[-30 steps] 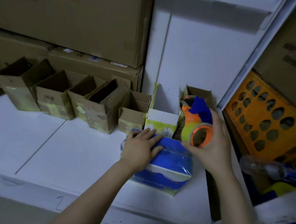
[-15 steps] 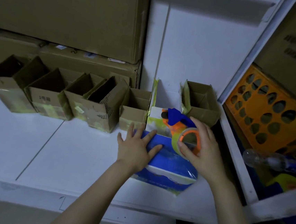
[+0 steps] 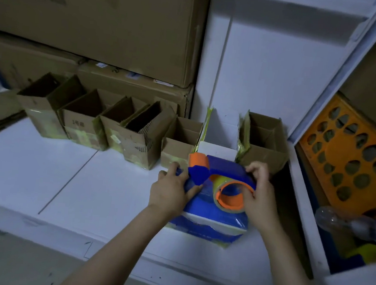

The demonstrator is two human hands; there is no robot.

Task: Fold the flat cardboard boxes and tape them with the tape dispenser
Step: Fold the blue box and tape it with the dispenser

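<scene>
Cardboard boxes (image 3: 87, 123), folded and taped, are lined along the back of the shelf (image 3: 41, 174), while in front a blue-and-white box (image 3: 209, 222) is steadied by the spread fingers (image 3: 172, 166) of the left hand (image 3: 170, 193) and the tape dispenser (image 3: 221, 170), gripped by the right hand (image 3: 262, 200), is set upon it, its taping judged unfinished.

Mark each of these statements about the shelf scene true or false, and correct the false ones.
1. The right hand holds the blue-and-orange plastic tape dispenser. True.
2. The left hand touches nothing. False: it rests on the left end of the blue-and-white rectangular box.
3. The dispenser is over that blue-and-white box. True.
4. The brown cardboard boxes in the back row are taped shut on top. False: their tops stand open.
5. The orange perforated plastic crate stands left of that row. False: it is to the right, beyond the white upright divider.
</scene>
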